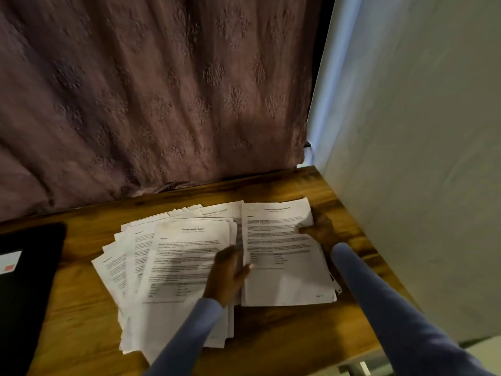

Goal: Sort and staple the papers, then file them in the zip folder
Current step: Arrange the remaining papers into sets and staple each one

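Observation:
Several printed white papers (179, 256) lie fanned out on the wooden table (271, 335). One sheet headed as an internship document (282, 240) lies on the right part of the spread. My right hand (318, 230) pinches that sheet's right edge, thumb on top. My left hand (230, 275) rests on the papers at the sheet's left edge, fingers touching it. A black zip folder (27, 289) with a white label lies flat at the table's left side. No stapler is in view.
A purple patterned curtain (162, 90) hangs behind the table's far edge. A pale wall or panel (420, 158) stands right along the table's right side. The table's front right corner sits near my right sleeve.

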Demonstrator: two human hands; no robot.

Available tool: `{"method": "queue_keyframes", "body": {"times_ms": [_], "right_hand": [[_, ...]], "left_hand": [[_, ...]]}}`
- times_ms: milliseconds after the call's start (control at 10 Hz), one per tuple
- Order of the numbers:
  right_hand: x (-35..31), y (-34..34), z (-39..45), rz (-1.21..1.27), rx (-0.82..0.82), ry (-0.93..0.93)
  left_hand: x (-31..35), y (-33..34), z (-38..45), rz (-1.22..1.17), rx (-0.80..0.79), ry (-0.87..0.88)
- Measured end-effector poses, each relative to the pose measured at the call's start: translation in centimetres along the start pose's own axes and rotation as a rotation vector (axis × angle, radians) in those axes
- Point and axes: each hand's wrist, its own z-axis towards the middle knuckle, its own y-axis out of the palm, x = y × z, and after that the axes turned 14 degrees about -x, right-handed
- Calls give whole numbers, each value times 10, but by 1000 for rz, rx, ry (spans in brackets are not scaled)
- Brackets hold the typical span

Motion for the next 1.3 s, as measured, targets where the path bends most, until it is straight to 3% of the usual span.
{"method": "queue_keyframes", "body": {"times_ms": [100, 200, 300, 400, 600, 700, 800, 1000, 1100, 1200, 1300], "right_hand": [[10, -1, -4, -180, 10, 128], [24, 1, -24, -268, 87, 149], [37, 1, -60, -209, 45, 103], [46, -5, -87, -216, -139, 176], [48, -6, -107, -187, -235, 196], [55, 11, -120, -43, -10, 105], [46, 10, -132, -405, 83, 202], [59, -14, -131, -211, 455, 266], [62, -17, -134, -197, 462, 219], [54, -12, -134, -398, 480, 105], [37, 10, -130, -499, 389, 6]], "left_hand": [[7, 28, 13, -22, -90, 51], [10, 37, 25, 68, 7, -21], [13, 36, 32, 191, 67, -56], [14, 34, 38, 66, 80, -126], [12, 31, 46, -41, 99, -242], [15, 28, 48, -93, 112, -262], [16, 26, 48, -125, 122, -270], [26, 36, 48, -186, 105, -240], [43, 44, 48, -278, 80, -222], [54, 52, 48, -372, 58, -215], [62, 51, 44, -419, 44, -208]]}}
